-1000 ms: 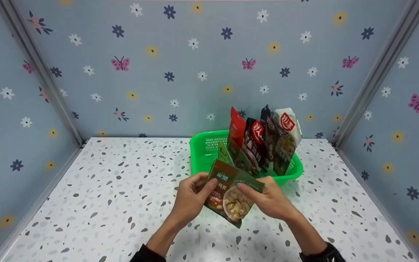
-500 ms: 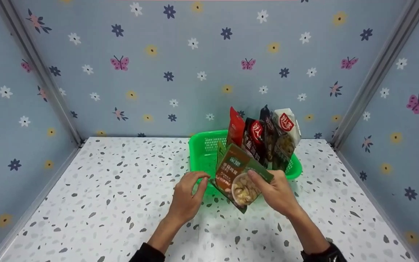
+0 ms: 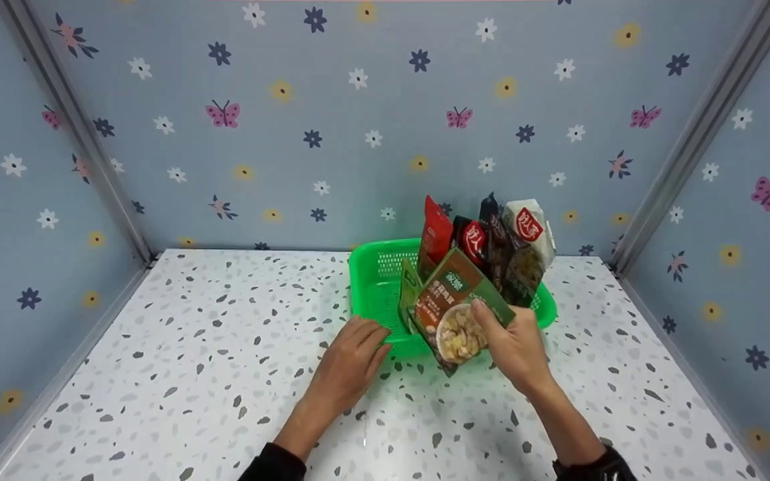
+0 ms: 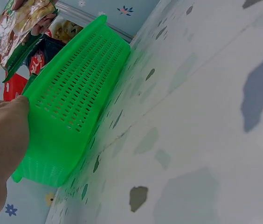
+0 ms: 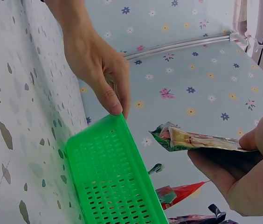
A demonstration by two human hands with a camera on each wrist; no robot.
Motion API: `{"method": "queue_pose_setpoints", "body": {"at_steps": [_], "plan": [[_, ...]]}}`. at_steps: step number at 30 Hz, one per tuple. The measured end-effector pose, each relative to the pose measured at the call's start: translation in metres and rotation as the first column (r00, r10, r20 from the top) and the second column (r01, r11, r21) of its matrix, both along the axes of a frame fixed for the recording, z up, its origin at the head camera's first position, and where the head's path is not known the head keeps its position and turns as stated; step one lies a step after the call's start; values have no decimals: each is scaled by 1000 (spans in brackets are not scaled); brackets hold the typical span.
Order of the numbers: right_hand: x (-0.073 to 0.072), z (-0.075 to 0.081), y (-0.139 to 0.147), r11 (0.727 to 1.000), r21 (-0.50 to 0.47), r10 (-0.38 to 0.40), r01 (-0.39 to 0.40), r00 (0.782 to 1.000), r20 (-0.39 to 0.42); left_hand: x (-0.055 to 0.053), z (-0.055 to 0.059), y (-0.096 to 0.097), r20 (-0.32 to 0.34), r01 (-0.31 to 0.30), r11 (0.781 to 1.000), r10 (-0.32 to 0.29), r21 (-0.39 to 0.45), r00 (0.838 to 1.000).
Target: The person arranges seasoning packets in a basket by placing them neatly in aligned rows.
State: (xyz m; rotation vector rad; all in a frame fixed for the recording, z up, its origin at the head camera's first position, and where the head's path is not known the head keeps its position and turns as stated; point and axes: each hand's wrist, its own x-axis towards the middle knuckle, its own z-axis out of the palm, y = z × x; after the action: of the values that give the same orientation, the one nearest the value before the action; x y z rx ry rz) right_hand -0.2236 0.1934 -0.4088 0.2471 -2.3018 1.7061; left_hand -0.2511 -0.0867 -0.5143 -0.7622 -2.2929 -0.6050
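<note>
My right hand (image 3: 515,344) pinches a brown and green seasoning packet (image 3: 460,334), thumb on its front, over the near side of a green plastic basket (image 3: 371,294). The packet is tilted, and a bowl of food is printed on it. At the basket's near left corner, my left hand (image 3: 348,361) grips the rim, thumb outside in the right wrist view. Inside stand a red packet (image 3: 433,234), a dark packet with a red label (image 3: 472,240), a narrow black packet (image 3: 492,217), a white-topped packet (image 3: 532,230) and a green packet (image 3: 409,290). The held packet hides their lower parts.
The basket stands on a white speckled table (image 3: 224,347), near the flowered back wall (image 3: 331,100). Metal corner posts (image 3: 686,140) rise where the side walls meet it.
My left hand has let go of the packet and moved onto the basket's rim. My right hand has carried the packet up and right, over the basket.
</note>
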Motion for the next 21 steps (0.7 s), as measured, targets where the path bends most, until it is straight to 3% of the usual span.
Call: {"method": "queue_pose_setpoints", "body": {"at_steps": [11, 21], "plan": [[0, 2, -3, 999, -27, -18, 19, 999, 46, 0, -1, 2, 24, -8, 1000, 7, 16, 1000], [-7, 15, -23, 999, 44, -12, 13, 1000, -28, 4, -2, 7, -23, -8, 1000, 9, 30, 1000]]}}
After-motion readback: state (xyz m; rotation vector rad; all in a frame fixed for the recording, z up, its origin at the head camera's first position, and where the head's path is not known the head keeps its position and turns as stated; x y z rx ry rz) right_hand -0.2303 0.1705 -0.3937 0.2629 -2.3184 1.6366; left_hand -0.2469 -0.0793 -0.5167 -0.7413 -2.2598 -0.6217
